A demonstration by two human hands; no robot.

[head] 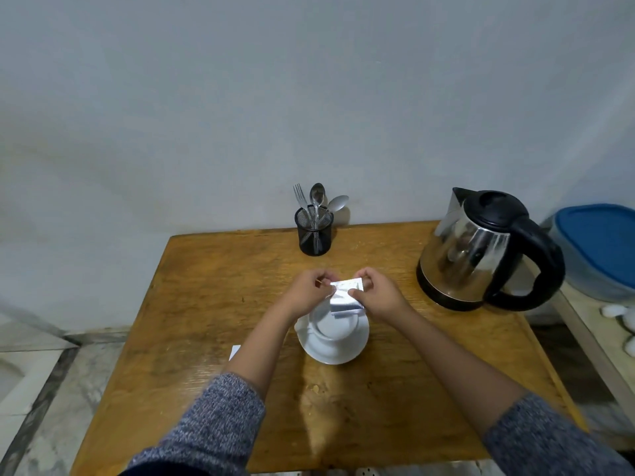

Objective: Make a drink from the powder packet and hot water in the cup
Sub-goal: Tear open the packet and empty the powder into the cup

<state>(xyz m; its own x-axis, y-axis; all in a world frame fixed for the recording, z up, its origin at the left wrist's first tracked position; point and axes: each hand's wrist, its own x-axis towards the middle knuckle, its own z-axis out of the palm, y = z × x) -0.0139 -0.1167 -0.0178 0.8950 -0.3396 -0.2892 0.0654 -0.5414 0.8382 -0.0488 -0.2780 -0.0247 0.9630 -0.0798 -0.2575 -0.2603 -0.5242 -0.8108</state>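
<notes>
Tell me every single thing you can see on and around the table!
table: one, brown wood, against the wall
cup: one, white, on the saucer, table middle
saucer: one, white, under the cup
packet: one, silvery white, held over the cup
kettle: one, shiny steel with black lid and handle, table's right side
cutlery holder: one, black mesh, back edge, holding a fork and two spoons
paper scrap: one, white, beside the left forearm
tub: one, blue lid, far right, off the table
hands: two, left hand and right hand, both pinching the packet; grey knit sleeves
</notes>
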